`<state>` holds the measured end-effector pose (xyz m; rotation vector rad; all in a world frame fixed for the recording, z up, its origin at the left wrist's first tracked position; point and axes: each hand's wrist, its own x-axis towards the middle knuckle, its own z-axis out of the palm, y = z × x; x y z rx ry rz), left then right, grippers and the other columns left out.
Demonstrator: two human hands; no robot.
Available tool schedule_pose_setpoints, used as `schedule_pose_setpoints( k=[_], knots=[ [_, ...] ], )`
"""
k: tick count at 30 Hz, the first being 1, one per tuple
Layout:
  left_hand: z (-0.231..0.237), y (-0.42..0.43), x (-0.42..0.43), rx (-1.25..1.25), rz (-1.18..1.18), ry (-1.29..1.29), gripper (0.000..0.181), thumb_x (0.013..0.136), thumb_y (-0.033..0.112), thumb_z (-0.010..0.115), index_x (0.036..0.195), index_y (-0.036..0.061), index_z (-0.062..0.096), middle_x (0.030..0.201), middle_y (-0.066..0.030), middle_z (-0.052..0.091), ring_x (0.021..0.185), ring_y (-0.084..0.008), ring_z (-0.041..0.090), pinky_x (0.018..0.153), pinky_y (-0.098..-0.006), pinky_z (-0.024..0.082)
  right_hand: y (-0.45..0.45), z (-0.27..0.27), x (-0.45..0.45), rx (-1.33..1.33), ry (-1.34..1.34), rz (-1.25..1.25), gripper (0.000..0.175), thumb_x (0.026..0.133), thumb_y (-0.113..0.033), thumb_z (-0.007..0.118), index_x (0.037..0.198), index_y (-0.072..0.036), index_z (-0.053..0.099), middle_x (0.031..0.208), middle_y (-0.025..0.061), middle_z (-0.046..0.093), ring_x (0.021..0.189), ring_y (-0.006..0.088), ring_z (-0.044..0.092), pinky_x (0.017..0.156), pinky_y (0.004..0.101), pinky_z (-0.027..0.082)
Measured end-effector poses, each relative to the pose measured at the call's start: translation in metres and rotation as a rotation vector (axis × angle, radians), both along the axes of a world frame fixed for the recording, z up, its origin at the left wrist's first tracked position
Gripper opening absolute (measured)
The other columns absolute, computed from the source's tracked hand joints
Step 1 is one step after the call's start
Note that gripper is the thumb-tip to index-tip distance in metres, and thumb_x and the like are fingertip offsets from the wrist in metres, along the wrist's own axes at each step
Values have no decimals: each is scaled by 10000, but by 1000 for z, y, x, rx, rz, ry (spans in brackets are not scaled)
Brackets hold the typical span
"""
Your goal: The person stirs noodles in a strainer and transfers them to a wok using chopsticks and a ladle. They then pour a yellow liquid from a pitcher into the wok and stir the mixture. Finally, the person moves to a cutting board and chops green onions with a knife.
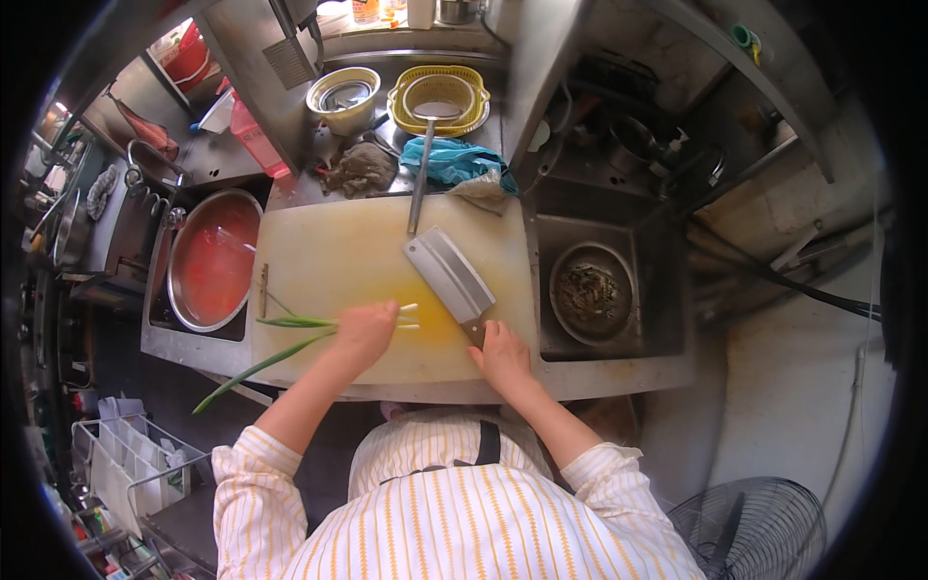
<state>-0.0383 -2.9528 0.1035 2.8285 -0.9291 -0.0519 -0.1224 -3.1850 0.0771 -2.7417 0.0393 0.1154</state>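
A thick, yellow-stained cutting board (326, 239) lies before me. My left hand (366, 333) is closed around a few scallions (290, 351) above its front half. Their white root ends poke out to the right of my fist, while the green leaves trail left, one of them past the board's front edge. At the board's right side, my right hand (504, 355) grips the brown handle of a cleaver (453, 275). The wide blade lies flat or nearly flat, slanting away to the upper left. Its tip end is close to the handle of a strainer (423, 181) that reaches over the board's back edge.
To the left, a sink holds a metal basin of reddish liquid (214, 268). The right sink contains a metal bowl with dark scraps (591, 293). Behind the board are a brown rag (362, 168), a blue cloth or bag (457, 163) and a yellow basket (471, 80). A fan (754, 529) stands at lower right.
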Motion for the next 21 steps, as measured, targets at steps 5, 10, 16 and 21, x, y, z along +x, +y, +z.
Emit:
schedule_pose_setpoints(
  k=[5,10,16,21],
  knots=[
    [-33,-31,14,99,106,20,25,751,86,487,750,71,507,640,-112,602,583,-264,612,483,-384,466,-17,26,12,-36,10,-3,349,741,-168,623,995,-4,448,945,161,512,808,331,566,661,400,469],
    [-38,-30,28,25,67,33,44,764,90,489,790,57,504,649,-130,594,594,-304,601,504,-405,461,-5,29,72,-17,-103,78,323,752,-172,613,978,0,459,931,176,524,752,354,568,648,408,471],
    [-51,-57,33,-93,185,104,157,717,80,571,855,44,506,859,-164,564,795,-308,580,603,-397,463,22,37,134,64,-113,112,287,781,-222,587,922,18,516,861,176,584,773,318,600,664,386,483],
    [-35,-61,31,-98,148,117,446,610,104,688,1014,40,510,1030,-139,489,1023,-285,472,754,-393,431,-23,19,89,574,63,-8,223,827,-218,533,772,-5,500,641,88,538,593,193,555,545,314,441]
  ],
)
